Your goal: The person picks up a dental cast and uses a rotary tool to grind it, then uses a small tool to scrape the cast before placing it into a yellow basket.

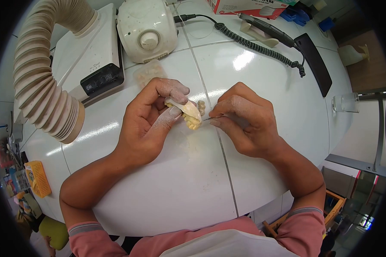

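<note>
Dusty with white powder, my left hand (152,118) pinches a pale yellow dental model (190,113) between thumb and fingers, its row of tooth shapes facing down and right. My right hand (245,118) is closed in a pinch on a thin tool (209,119), whose tip is at the model's right edge; most of the tool is hidden by the fingers. Just behind the model, a small beige tooth-like piece (201,107) lies on the white tabletop (176,192). Beyond my left hand sits a small translucent container (149,73) with pale bits in it.
A ribbed hose (38,81) and a dust extractor unit (88,51) stand at the left. Further back are a white control box (146,30), a handpiece (268,29) on a rest with a coiled cord, a black tray (314,64) and a mask box (248,7).
</note>
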Tool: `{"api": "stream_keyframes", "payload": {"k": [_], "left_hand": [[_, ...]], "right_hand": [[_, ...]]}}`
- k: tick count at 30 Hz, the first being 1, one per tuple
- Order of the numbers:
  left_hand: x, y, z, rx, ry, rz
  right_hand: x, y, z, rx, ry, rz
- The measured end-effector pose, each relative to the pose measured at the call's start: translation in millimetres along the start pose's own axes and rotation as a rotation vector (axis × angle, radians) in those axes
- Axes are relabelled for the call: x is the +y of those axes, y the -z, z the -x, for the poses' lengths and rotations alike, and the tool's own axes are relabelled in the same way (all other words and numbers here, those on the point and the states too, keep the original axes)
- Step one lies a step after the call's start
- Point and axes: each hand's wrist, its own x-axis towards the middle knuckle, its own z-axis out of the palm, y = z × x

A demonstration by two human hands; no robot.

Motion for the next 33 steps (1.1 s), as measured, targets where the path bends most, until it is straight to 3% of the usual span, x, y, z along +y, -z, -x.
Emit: {"api": "stream_keyframes", "payload": {"k": [11,17,25,33], "left_hand": [[-1,2,0,-0.022,-0.009,0.015],[-6,4,-2,-0.031,-0.045,0.002],[3,-1,2,0.007,0.034,-0.02],[3,-4,2,-0.017,-0.031,-0.021]], "right_hand": [[0,5,0,0.062,-0.216,-0.084],[6,5,0,0.031,-0.089,0.0],[-3,3,-1,0.054,-0.045,0.089],[-18,1,5,-0.02,-0.063,0.036]]}}
